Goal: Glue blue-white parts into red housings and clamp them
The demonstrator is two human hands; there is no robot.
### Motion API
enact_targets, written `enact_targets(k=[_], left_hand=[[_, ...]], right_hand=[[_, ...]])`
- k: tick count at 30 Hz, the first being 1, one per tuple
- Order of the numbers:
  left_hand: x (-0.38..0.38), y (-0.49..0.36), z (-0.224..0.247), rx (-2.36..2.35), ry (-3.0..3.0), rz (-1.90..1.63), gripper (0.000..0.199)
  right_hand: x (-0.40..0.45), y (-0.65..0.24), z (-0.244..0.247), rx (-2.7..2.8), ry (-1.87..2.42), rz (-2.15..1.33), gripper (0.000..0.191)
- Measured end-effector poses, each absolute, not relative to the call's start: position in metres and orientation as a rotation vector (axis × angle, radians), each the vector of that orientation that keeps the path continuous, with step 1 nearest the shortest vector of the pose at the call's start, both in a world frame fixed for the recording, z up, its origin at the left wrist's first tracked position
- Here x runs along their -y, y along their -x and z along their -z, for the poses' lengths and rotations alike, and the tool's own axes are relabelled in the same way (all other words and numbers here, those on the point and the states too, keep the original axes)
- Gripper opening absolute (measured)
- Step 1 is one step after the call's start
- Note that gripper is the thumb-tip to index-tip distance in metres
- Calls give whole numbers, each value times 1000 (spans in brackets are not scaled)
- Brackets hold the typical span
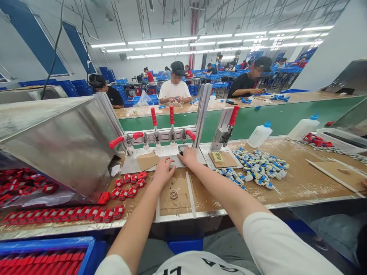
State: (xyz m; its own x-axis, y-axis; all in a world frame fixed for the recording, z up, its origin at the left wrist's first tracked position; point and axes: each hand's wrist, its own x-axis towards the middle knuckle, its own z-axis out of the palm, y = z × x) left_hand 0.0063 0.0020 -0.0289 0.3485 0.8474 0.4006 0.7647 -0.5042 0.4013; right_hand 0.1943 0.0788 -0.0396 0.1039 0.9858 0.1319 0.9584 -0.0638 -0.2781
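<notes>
My left hand [164,171] lies at the front edge of the white base plate [130,165], fingers apart and holding nothing. Beside it, my right hand [189,156] has its fingers and thumb around a small dark block [182,149] below the rightmost clamp of the row. Several toggle clamps with red handles [155,115] are mounted on a metal rail [164,135] behind both hands. A piece of brown cardboard [147,161] rests on the plate to the left. Between my forearms, a small ring-shaped piece [173,194] lies on the cardboard-covered bench.
Red parts [130,183] lie left, by a metal chute [63,141]. A blue crate [91,248] stands front left. To the right are a single clamp fixture [223,131], a pile of white-and-blue parts [262,168] and a plastic bottle [259,135]. Co-workers sit across the bench.
</notes>
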Motion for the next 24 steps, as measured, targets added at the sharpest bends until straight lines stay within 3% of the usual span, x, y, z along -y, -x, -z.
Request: enact_targets(k=[5, 9, 15, 21, 24], left_hand=[[-10, -6, 44, -1444, -2405, -1078, 19], [-11, -1, 44, -1350, -2420, -1215, 17], [-9, 2, 43, -1300, -2444, -1180, 17], [-7, 7, 43, -1346, -2387, -1231, 17], [-9, 7, 45, -1358, -2370, -1249, 17]], right_hand=[[-85, -220, 43, 2063, 1920, -98, 62], [-98, -239, 50, 2174, 1814, -69, 75], [-101, -247, 60, 2292, 1693, -52, 65], [-79, -271, 50, 2486, 1218, -151, 74], [-69, -289, 51, 2436, 1236, -199, 72]])
